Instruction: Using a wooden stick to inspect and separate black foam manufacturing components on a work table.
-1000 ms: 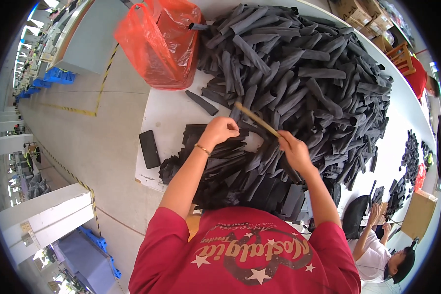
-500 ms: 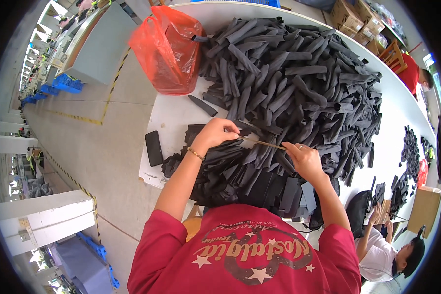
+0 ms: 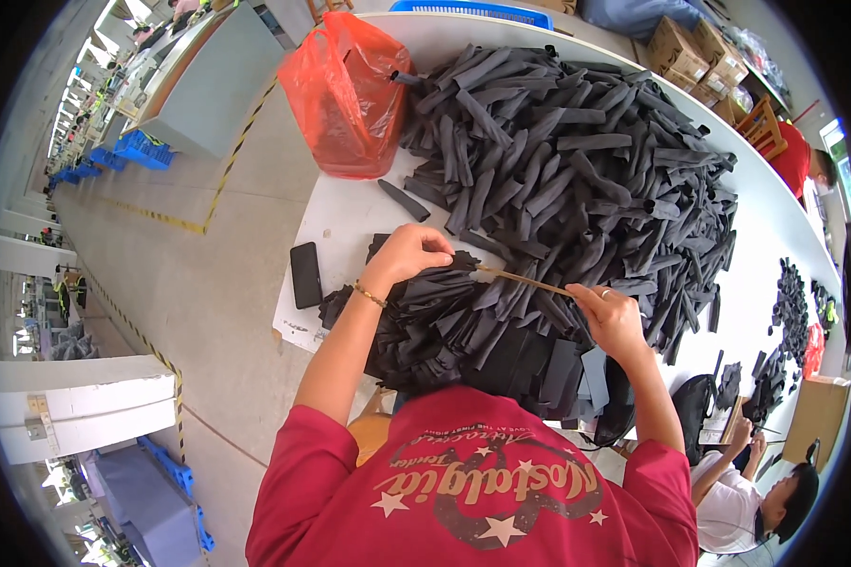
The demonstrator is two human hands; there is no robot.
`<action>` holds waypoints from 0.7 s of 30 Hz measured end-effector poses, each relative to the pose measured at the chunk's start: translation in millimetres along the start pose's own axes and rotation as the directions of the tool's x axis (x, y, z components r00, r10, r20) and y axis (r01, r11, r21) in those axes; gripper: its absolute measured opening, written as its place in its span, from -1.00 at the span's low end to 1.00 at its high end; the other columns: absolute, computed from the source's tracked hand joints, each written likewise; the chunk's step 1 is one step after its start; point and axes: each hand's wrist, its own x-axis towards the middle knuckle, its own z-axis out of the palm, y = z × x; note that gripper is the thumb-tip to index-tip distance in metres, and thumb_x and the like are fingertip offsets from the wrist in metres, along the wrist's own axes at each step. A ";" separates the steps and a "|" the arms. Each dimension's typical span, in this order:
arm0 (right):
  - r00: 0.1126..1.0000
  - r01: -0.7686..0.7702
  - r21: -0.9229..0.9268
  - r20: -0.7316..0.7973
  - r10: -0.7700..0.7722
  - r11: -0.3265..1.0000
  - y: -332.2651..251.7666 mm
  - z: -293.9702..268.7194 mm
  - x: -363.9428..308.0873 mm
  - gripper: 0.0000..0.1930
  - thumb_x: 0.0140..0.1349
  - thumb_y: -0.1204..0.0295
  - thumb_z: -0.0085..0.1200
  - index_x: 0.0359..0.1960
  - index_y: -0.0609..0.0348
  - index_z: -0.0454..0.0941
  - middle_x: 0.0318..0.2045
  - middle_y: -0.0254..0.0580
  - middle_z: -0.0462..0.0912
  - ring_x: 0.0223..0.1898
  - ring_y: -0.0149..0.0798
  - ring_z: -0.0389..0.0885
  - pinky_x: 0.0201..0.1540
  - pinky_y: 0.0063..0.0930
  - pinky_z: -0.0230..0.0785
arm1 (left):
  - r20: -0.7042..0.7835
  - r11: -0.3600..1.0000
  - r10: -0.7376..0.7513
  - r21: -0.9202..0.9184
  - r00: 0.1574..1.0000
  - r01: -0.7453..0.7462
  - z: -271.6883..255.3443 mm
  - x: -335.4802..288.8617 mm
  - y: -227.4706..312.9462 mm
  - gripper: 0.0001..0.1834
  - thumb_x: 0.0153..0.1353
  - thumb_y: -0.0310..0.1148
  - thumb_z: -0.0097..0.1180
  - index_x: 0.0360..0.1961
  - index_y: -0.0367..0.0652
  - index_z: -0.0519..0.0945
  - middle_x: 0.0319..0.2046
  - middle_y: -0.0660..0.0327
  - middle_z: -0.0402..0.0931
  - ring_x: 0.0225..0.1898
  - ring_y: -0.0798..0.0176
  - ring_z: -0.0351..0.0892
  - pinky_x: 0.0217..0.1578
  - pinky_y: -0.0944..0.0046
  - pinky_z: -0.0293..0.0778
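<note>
My right hand grips one end of a thin, brownish-yellow stick, fingers pinched around it. The stick's other end meets a small dark grey fabric piece pinched in the closed fingers of my left hand. Whether the tip sits inside the fabric or against it, I cannot tell. Beneath both hands lies a layered stack of flat dark fabric strips. Just beyond them spreads a large heap of dark grey fabric tubes, with one tube apart on the white table.
A red plastic bag stands at the table's far left, and a black phone lies by the left edge. Smaller dark piles are on the right. A co-worker in white sits at the right; a blue basket is beyond the table.
My right hand has moved right with the stick, away from my left hand. More of the dark fabric shows at my left fingertips. The whole view has shifted slightly.
</note>
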 end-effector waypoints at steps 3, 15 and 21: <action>0.999 0.034 -0.003 0.007 -0.034 0.999 -3.5 14.1 4.3 -0.70 0.15 0.47 0.15 -0.04 0.00 0.57 -0.52 -0.25 0.54 -0.51 -0.17 0.57 -0.49 -0.29 0.42 | 0.012 0.997 0.073 0.005 0.997 -0.073 10.0 0.4 0.7 -0.85 0.03 -0.44 0.30 -0.36 -0.28 0.68 -0.44 0.18 0.66 -0.38 0.33 0.62 -0.24 0.33 0.51; 0.925 -0.377 0.768 0.282 0.254 0.519 -69.1 119.7 11.2 -0.74 0.22 0.61 -0.02 -0.05 0.31 0.54 -0.51 -0.07 0.58 -0.46 -0.32 0.54 -0.32 -0.45 0.39 | -0.635 0.639 0.041 -0.577 0.771 -0.509 60.6 -47.6 -17.2 -0.34 0.11 -0.24 0.35 0.18 -0.23 0.36 0.10 0.08 0.36 0.01 0.08 0.51 -0.02 0.13 0.54; 0.923 -0.337 0.708 0.117 0.367 0.620 -111.7 147.7 15.6 -0.81 0.25 0.56 0.02 -0.12 0.33 0.53 -0.49 0.10 0.58 -0.47 -0.01 0.60 -0.39 -0.27 0.40 | -0.414 0.054 -0.328 -0.906 0.849 -0.421 118.3 -33.8 -20.0 -0.75 0.23 -0.26 0.23 -0.22 -0.23 0.60 -0.49 0.19 0.58 -0.40 0.15 0.63 -0.21 0.08 0.60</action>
